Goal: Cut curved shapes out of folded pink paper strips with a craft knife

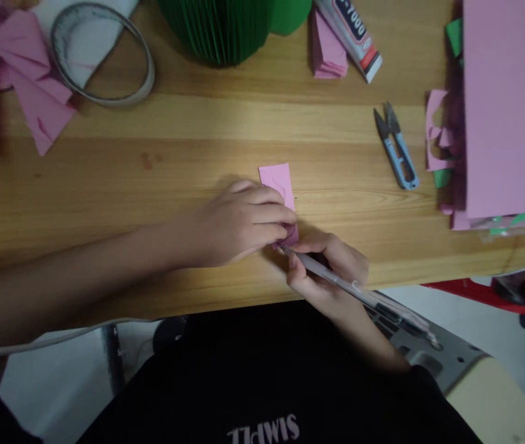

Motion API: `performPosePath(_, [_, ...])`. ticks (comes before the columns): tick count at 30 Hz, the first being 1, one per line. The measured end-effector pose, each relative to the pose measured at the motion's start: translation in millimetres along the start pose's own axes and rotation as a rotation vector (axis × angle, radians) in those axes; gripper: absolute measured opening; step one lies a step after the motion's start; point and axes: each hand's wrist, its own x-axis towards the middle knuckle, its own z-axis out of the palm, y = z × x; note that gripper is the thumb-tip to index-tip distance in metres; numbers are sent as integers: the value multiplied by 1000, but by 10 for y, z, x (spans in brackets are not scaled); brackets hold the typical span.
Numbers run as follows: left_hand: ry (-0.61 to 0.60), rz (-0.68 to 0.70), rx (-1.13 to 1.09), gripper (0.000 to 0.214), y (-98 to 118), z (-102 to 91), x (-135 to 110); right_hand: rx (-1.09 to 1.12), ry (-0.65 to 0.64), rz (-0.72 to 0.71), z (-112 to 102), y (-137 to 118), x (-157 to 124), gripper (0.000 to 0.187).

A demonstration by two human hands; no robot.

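A small pink paper strip point(285, 180) lies near the table's front edge, with a thin curved line drawn on it. My left hand point(248, 222) rests flat across the strip, fingers stretched out and pressing it to the wood; they hide much of its middle. In my right hand point(331, 265) is a slim clear-barrelled pen point(331, 275), pinched between thumb and fingers. Its tip meets the strip's near end, just beside my left fingertips. The pen's back end slants out to the lower right, past the table edge.
Blue thread snips point(400, 151) lie right of the hands. Pink sheets point(512, 111) and scraps point(437, 132) are stacked at far right. Behind are a glue tube point(355, 37), folded pink paper point(329, 52), a green paper honeycomb point(225, 28), a tape roll point(146, 80) and a pink bow point(22, 49).
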Motion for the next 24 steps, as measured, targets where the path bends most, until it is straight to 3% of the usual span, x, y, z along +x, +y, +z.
performPosePath(10, [-60,-47,-29,36,2,-4,-8,31,-39,6,3,17,-1,16])
performPosePath(18, [-41,-69,-91,25,4,-12,-7,34,-51,9,7,22,6,15])
performPosePath(24, [-25,-12,-19,29,-6,-4,-1,46,-47,4,6,20,11,15])
